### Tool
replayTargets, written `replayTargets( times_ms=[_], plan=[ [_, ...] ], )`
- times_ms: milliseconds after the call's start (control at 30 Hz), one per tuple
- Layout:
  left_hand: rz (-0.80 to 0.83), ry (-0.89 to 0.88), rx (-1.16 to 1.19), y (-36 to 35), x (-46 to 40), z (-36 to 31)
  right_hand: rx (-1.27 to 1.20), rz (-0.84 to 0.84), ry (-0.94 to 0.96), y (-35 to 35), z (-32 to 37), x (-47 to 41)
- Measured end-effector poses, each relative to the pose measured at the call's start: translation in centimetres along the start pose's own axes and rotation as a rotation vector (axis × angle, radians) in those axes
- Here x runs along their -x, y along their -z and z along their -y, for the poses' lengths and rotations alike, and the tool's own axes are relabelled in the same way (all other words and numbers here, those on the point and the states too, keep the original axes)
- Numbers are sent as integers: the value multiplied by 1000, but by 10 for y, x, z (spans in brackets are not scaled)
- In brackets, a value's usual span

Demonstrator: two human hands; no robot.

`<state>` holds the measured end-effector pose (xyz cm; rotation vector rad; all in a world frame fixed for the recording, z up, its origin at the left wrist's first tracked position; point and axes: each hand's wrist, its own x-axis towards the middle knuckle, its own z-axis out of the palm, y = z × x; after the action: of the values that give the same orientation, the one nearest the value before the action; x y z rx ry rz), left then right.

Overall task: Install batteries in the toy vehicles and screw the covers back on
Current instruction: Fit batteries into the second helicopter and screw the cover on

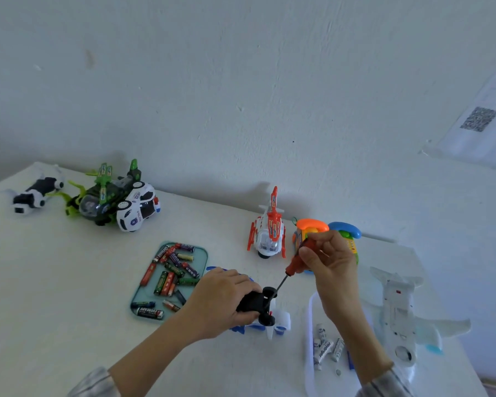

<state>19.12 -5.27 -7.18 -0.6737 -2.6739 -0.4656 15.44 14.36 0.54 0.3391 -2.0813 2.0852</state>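
My left hand (222,300) grips an upturned blue-and-white toy vehicle (265,316) with a black underside and black wheels, at the table's front centre. My right hand (328,260) holds a red-handled screwdriver (297,260) tilted down to the left. Its tip sits on the black underside between the wheels. A teal tray (202,255) of several used batteries lies left of the toy. A clear tray (309,316) with white batteries (324,349) lies to the right, partly behind my right forearm.
A white toy plane (398,310) lies upside down at the right. A red-white helicopter (269,233) and an orange and blue toy phone (312,227) stand behind my right hand. A green helicopter (98,196), a police car (138,207) and a black-white toy (36,193) sit far left.
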Motion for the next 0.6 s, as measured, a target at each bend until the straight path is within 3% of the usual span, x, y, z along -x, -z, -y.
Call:
replayTargets(
  times_ms=[133,433,600],
  plan=[
    [33,6,4,1,0,-1,-43,91,-20,2,-3,-1],
    [36,25,-15,-3,1,-1,-115,65,21,7,-1,-2],
    [-18,86,-74,-6,-1,-7,-75,149,37,11,2,-1]
  ],
)
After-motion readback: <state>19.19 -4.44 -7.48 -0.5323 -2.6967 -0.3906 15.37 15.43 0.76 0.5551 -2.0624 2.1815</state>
